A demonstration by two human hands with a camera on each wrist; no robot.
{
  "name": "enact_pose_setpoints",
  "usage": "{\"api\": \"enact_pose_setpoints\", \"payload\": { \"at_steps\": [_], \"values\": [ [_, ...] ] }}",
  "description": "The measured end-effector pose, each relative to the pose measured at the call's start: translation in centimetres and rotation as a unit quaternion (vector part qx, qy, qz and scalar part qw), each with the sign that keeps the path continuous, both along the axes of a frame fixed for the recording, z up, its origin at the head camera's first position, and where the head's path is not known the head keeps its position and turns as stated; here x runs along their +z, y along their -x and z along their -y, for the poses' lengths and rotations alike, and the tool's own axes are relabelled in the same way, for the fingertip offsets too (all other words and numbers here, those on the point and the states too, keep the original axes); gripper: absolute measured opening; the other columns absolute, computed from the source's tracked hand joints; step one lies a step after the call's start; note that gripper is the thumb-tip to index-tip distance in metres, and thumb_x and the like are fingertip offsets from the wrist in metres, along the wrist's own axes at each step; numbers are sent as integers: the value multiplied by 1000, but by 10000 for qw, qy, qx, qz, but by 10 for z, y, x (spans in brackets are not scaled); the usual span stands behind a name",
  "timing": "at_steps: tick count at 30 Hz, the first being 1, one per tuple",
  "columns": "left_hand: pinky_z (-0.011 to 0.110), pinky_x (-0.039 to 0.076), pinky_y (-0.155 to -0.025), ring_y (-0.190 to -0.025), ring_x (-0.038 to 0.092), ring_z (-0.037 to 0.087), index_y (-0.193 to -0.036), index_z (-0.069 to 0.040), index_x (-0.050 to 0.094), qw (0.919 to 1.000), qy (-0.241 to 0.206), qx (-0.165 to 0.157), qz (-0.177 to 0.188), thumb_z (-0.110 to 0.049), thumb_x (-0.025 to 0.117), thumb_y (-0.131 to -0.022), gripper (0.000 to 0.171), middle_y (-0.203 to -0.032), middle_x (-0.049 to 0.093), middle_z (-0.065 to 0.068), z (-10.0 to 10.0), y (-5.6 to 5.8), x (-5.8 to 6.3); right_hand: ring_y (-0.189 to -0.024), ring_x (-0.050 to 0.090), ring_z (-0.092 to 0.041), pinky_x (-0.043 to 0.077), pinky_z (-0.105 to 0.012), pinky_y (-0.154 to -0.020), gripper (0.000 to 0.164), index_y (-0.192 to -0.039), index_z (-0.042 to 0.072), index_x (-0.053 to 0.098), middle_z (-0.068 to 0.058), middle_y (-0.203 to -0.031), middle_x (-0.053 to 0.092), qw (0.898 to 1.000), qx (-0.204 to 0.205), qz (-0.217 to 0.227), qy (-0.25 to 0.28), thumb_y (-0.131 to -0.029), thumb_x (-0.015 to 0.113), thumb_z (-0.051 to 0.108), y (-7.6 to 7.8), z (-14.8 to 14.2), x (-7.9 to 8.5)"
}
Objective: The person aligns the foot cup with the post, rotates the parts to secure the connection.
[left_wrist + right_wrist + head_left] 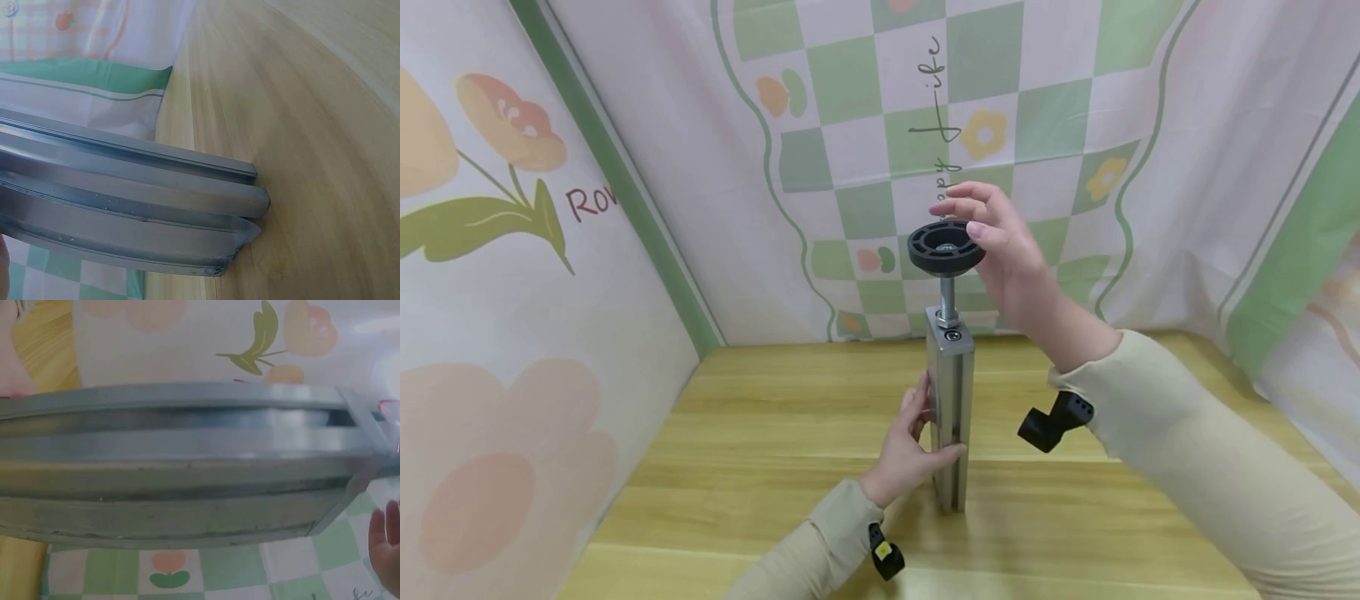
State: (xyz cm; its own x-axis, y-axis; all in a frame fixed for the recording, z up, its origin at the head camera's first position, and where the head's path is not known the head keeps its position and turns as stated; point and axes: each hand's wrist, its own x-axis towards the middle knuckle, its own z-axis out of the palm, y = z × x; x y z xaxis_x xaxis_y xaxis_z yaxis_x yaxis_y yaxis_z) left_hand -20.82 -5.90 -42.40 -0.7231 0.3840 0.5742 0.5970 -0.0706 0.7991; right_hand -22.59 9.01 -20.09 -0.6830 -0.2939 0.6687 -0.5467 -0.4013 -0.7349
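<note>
A silver aluminium profile (951, 417) stands upright on the wooden table, its lower end (250, 206) meeting the tabletop in the left wrist view. My left hand (910, 454) grips it around the lower half, thumb across the near side and fingers on the far-left side. On top, a threaded bolt with a nut (948, 319) carries a round black levelling foot (946, 250). My right hand (1011, 250) is at the right edge of that foot, thumb at the rim and fingers loosely extended behind it. In the right wrist view the profile (187, 447) lies across the picture.
The wooden table (760, 417) extends around the profile. A printed cloth curtain (850, 167) hangs right behind the table's back edge, with a flowered panel (512, 333) along the left and more cloth on the right. A black camera mount (1052, 423) sits on the right sleeve.
</note>
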Motion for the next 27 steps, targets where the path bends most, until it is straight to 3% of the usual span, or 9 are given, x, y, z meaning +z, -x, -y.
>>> {"api": "enact_pose_setpoints", "payload": {
  "at_steps": [3, 6, 12, 18, 27],
  "values": [
    [23, 42, -93, -107, 42, 6, -147, -48, 7, 10000, -27, -18, -2, 8, 70, -77, 110, -121, 37, 22, 0, 0, 1, -100, 60, -15, 44, -27, -94, 41, -126, 9, 43, -8, -121, 55, 9960, 882, 86, -139, -89, 50, 24, 7, -5, -1],
    [23, 42, -93, -107, 42, 6, -147, -48, 6, 10000, -32, -28, -36, 9, 70, -76, 111, -121, 37, 23, 0, 1, 0, -108, 56, -17, 40, -28, -99, 44, -130, 13, 42, -8, -127, 52, 9883, 1487, 236, -249, -89, 49, 27, 11, -9, -3],
    [25, 42, -92, -106, 42, 6, -148, -46, 5, 9999, -17, -6, -133, 9, 70, -76, 111, -118, 38, 22, -1, 2, -1, -118, 49, -21, 35, -30, -103, 47, -133, 14, 43, -11, -135, 44, 9760, 2134, 409, -176, -87, 46, 24, 16, -12, -4],
    [24, 42, -93, -108, 42, 6, -147, -47, 6, 10000, -3, -8, -32, 8, 71, -76, 111, -120, 38, 22, 0, 1, 0, -125, 42, -25, 35, -32, -104, 41, -129, 13, 50, -11, -135, 47, 9728, 2287, 347, -137, -90, 40, 19, 16, -12, -6],
    [23, 42, -93, -108, 42, 7, -148, -45, 6, 10000, 12, 1, -57, 8, 70, -76, 110, -121, 38, 22, 0, 1, 0, -118, 48, -21, 36, -29, -102, 35, -126, 14, 51, -9, -130, 51, 9716, 2335, 385, -20, -93, 40, 21, 13, -10, -9]
  ]
}}
